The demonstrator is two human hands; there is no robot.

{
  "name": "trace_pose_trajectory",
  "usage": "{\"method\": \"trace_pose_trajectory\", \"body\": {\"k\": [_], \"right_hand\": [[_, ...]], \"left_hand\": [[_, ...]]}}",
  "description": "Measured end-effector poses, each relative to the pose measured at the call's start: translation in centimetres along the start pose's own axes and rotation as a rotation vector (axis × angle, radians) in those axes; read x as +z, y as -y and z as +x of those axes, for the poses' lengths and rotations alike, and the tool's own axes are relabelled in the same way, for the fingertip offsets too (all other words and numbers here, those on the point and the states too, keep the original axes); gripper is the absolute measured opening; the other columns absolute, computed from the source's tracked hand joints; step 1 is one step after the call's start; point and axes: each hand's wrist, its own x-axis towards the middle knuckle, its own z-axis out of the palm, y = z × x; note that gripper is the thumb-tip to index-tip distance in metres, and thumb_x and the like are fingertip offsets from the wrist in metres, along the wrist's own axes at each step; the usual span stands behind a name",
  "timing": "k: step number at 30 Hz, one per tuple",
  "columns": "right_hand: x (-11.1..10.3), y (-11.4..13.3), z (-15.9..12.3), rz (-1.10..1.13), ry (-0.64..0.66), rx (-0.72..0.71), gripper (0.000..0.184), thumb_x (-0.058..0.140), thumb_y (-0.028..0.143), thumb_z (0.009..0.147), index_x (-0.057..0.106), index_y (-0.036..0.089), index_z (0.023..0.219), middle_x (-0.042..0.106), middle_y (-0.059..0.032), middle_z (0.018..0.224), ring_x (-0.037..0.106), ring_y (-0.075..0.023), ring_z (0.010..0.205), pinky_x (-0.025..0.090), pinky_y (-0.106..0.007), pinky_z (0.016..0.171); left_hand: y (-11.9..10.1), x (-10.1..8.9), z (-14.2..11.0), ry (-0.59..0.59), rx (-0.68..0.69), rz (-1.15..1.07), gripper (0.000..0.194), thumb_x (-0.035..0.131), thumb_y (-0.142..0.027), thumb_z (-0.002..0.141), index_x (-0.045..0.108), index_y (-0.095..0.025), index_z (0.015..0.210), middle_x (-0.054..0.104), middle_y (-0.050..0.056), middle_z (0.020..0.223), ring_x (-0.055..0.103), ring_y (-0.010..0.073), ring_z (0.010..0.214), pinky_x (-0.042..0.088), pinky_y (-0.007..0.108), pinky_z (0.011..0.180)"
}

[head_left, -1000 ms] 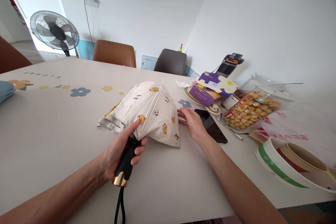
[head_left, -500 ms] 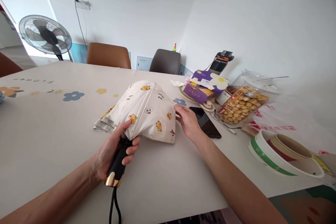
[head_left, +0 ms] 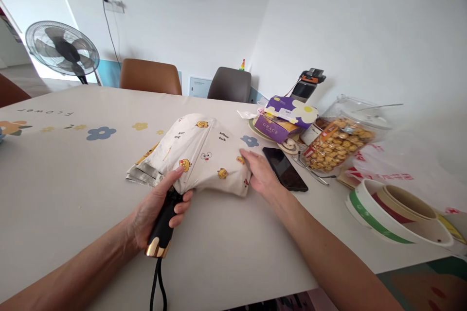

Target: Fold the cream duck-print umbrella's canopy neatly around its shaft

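A folding umbrella point(head_left: 197, 150) with white duck-print fabric lies loosely gathered over the table, its black handle with a gold end pointing toward me. A black wrist strap hangs from the handle. My left hand point(head_left: 164, 209) is wrapped round the top of the handle, with the thumb pressed on the fabric. At the right edge of the cloth, my right hand point(head_left: 260, 172) pinches a fold, thumb on top and the other fingers underneath, mostly hidden. To the left, several fabric layers with a silvery underside stick out.
A black phone point(head_left: 285, 169) lies just right of my right hand. Beyond it are a purple tissue box point(head_left: 279, 126), a jar of popcorn point(head_left: 337, 143), glasses point(head_left: 314, 173) and a dark bottle point(head_left: 306, 85). Tape rolls point(head_left: 383, 233) sit near the right table edge. A fan point(head_left: 62, 51) stands far left.
My right hand has closed on the right edge of the umbrella fabric and drawn it slightly outward, so the panel lies flatter. My left hand keeps its hold on the handle.
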Motion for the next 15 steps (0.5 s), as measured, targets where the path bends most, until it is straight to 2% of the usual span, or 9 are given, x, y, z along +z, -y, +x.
{"method": "trace_pose_trajectory", "body": {"k": [2, 4, 7, 11, 15], "right_hand": [[0.1, 0.3, -0.4, -0.068, -0.11, -0.192, 0.02, 0.067, 0.037, 0.068, 0.061, 0.019, 0.074, 0.066, -0.0019, 0.072, 0.06, -0.0172, 0.065, 0.047, -0.028, 0.059], [0.2, 0.7, -0.8, -0.143, -0.153, -0.329, 0.023, 0.064, 0.043, 0.071, 0.06, 0.02, 0.076, 0.063, 0.0001, 0.069, 0.057, -0.0156, 0.062, 0.045, -0.026, 0.057], [0.1, 1.2, -1.3, -0.204, -0.163, -0.375, 0.026, 0.061, 0.047, 0.073, 0.059, 0.021, 0.076, 0.058, 0.0009, 0.067, 0.052, -0.0145, 0.06, 0.042, -0.025, 0.055], [-0.1, 1.5, -1.4, -0.273, -0.196, -0.442, 0.029, 0.057, 0.049, 0.075, 0.054, 0.021, 0.069, 0.051, 0.0022, 0.063, 0.046, -0.0126, 0.058, 0.038, -0.024, 0.054], [-0.2, 1.5, -1.2, -0.326, -0.204, -0.519, 0.031, 0.055, 0.05, 0.077, 0.05, 0.021, 0.066, 0.046, 0.0029, 0.062, 0.042, -0.0116, 0.057, 0.036, -0.023, 0.053]], "left_hand": [[0.1, 0.0, 0.1, -0.056, -0.008, 0.026, 0.037, 0.062, -0.051, 0.072, 0.048, -0.018, 0.077, 0.043, -0.004, 0.061, 0.03, 0.0029, 0.04, 0.03, 0.014, 0.027], [0.1, 0.0, 0.2, -0.089, -0.002, 0.046, 0.036, 0.065, -0.049, 0.07, 0.048, -0.019, 0.081, 0.046, -0.004, 0.062, 0.031, 0.0029, 0.04, 0.029, 0.013, 0.028], [0.2, -0.1, 0.3, -0.104, -0.01, 0.081, 0.037, 0.066, -0.049, 0.069, 0.047, -0.02, 0.083, 0.051, -0.003, 0.065, 0.034, 0.0029, 0.038, 0.03, 0.014, 0.029], [0.1, -0.5, 0.3, -0.152, -0.114, 0.178, 0.045, 0.061, -0.06, 0.066, 0.047, -0.02, 0.082, 0.05, -0.004, 0.057, 0.035, 0.0042, 0.033, 0.028, 0.016, 0.028], [-0.1, -0.7, 0.3, -0.154, -0.107, 0.177, 0.044, 0.063, -0.059, 0.066, 0.045, -0.023, 0.083, 0.05, -0.005, 0.057, 0.037, 0.0048, 0.033, 0.028, 0.015, 0.029]]}}
